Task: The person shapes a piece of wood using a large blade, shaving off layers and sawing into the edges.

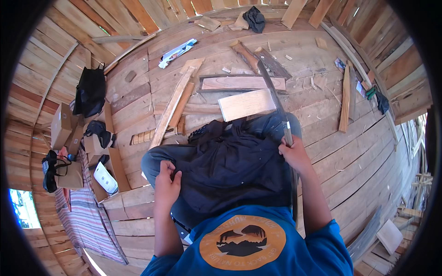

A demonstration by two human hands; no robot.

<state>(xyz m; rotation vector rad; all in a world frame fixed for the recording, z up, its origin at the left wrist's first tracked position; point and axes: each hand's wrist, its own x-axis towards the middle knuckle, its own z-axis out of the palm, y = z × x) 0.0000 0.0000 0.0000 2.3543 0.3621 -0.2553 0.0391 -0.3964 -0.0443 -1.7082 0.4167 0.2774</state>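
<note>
While a dark cloth [230,172] lies bunched across the person's lap, the left hand [167,185] rests at its left edge by the knee, its fingers bent in toward the thumb; whether they pinch the fabric, I cannot tell. On the other side, the right hand [294,155] has its fingers wrapped around the lower end of a long dark tool [272,92], narrow like a blade, which slants away from the right knee. The step in hand looks to be steadying this tool over the lap, with no cut visibly under way. The next move probably calls for a firm right grip, the left fingers kept clear of the edge, and the cloth held from snagging. Just beyond the lap, beside the tool, lies a pale board [246,105]; whether the two touch is unclear. Farther out on the plank floor [322,154] come a dark-edged plank [244,83], then a rough piece of wood [246,55] near the tool's far end, and finally a crumpled black bag [254,20] by the wall.
</note>
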